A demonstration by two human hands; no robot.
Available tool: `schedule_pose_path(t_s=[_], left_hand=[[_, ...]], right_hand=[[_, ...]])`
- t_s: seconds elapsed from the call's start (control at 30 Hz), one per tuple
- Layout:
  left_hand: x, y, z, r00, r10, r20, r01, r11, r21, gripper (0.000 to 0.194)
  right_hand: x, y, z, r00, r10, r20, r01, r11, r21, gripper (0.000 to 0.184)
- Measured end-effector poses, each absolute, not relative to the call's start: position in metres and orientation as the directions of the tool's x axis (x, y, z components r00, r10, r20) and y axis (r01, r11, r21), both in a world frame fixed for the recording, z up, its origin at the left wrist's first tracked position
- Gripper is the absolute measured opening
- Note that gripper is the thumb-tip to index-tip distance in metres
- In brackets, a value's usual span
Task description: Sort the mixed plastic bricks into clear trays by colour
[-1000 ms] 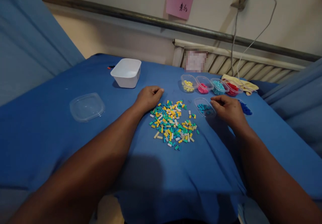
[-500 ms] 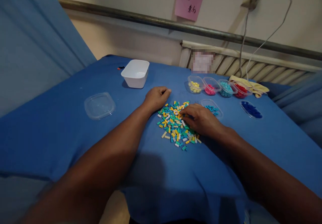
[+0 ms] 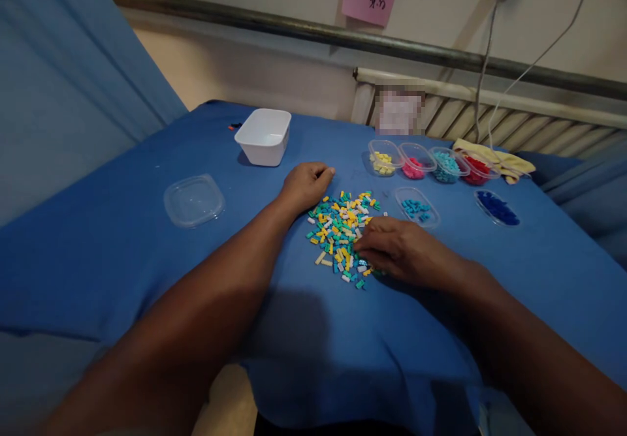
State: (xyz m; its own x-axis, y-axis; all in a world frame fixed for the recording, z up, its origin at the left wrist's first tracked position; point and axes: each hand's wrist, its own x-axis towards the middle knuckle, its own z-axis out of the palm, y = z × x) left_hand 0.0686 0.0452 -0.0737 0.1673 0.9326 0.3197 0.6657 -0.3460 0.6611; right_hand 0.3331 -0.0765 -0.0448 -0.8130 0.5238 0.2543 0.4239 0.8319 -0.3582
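From here I see the right hand (image 3: 392,247) dipping bunched fingers into the brick pile (image 3: 337,230) on the blue cloth (image 3: 294,325); the left hand (image 3: 306,186) curls at its far-left edge. I can't tell if either grips anything. Beyond stands a white tub (image 3: 264,152).

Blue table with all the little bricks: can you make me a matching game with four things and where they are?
Things:
1. White tub
2. Right hand
3. Clear lid
4. Yellow cloth

Places:
A. Fingers in the mixed brick pile
B. Just behind the red bricks
C. Near the back edge of the blue sheet
D. Lying flat, left of the left arm

Right pairs: 1-C, 2-A, 3-D, 4-B.
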Motion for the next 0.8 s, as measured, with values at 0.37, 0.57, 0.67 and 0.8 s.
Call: schedule_pose_path(t_s=[0.37,0.57,0.67,0.8], left_hand=[[0.069,0.044,-0.072,0.175,0.932,0.316,0.662,-0.349,0.664,0.045],[0.07,0.044,-0.073,0.167,0.933,0.32,0.66,-0.347,0.667,0.044],[0.069,0.045,-0.075,0.167,0.931,0.325,0.657,-0.351,0.667,0.043],[0.07,0.045,-0.075,0.156,0.938,0.311,0.658,-0.333,0.675,0.042]], right_hand=[[0.347,-0.082,-0.036,-0.778,0.566,0.272,0.424,0.793,-0.437,0.014],[0.334,-0.092,-0.032,-0.842,0.518,0.151,0.433,0.816,-0.384,0.015],[0.334,-0.091,-0.031,-0.844,0.517,0.14,0.438,0.816,-0.377,0.018],[0.337,-0.09,-0.031,-0.842,0.518,0.148,0.433,0.815,-0.384,0.017]])
